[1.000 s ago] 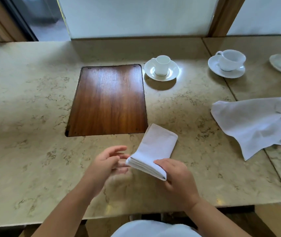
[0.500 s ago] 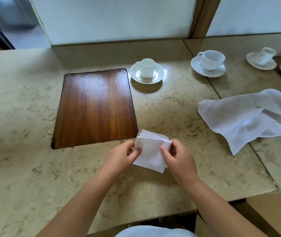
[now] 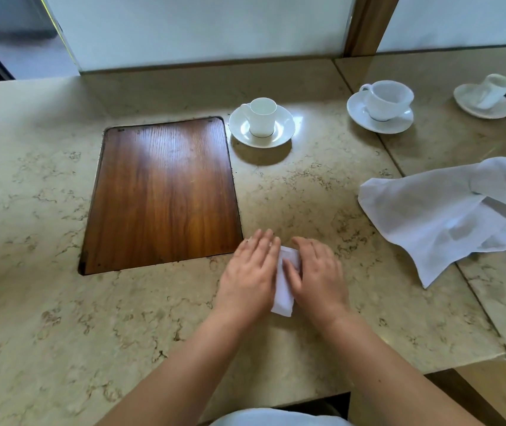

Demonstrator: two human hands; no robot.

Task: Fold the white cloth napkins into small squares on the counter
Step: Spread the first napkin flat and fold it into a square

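A: Near the front edge of the worktop (image 3: 61,318), just past the wooden inset panel's (image 3: 162,192) near right corner, lies the folded napkin (image 3: 284,290). Both hands are on it.

B: How are they set?

A: The left hand (image 3: 250,278) lies flat, palm down, fingers stretched and close together, covering the napkin's left side. The right hand (image 3: 319,278) is the same on the right side. Neither hand grips anything; they press the cloth against the stone.

B: How much of the napkin shows?

A: Only a narrow white strip between the two hands, running from the fingers back to the wrists. It looks like a small thick packet, though the hands hide its full outline.

B: And the other cloth?

A: The loose napkin (image 3: 442,216) lies rumpled and spread at the right edge, well apart from the hands, across a seam in the stone.

B: Anything further back?

A: A cup on a saucer (image 3: 262,124) stands just beyond the panel's far right corner, a wider cup and saucer (image 3: 380,107) to its right, and a third one (image 3: 485,98), blurred, near the far right corner.
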